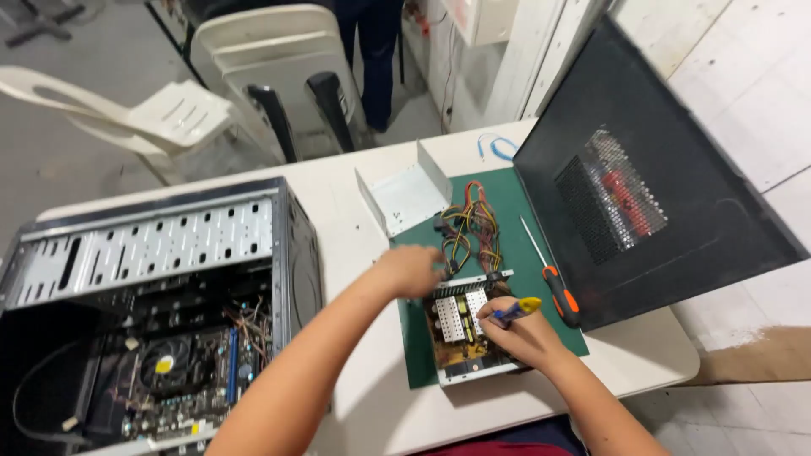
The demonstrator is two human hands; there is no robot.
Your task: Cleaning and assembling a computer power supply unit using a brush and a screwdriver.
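Standing on a concrete floor (68, 143), a white table (372, 397) carries a green mat (515, 203), and on the mat's near end lies an opened power supply (460, 333) with its circuit board bare. Its wire bundle (469, 224) trails toward a loose metal cover (405, 194). The left hand (411, 270) rests curled on the supply's far edge, fingers drawn together. The right hand (524, 333) pinches a blue-and-yellow tool (517, 309) over the board; its tip is hidden by the fingers. A screwdriver (549, 274) lies just beside, against a leaning black panel (642, 169). An open computer case (160, 312) sits left, cut off by the frame. White chairs (253, 76) stand beyond, with someone's legs (372, 51) behind them, seen only in part.
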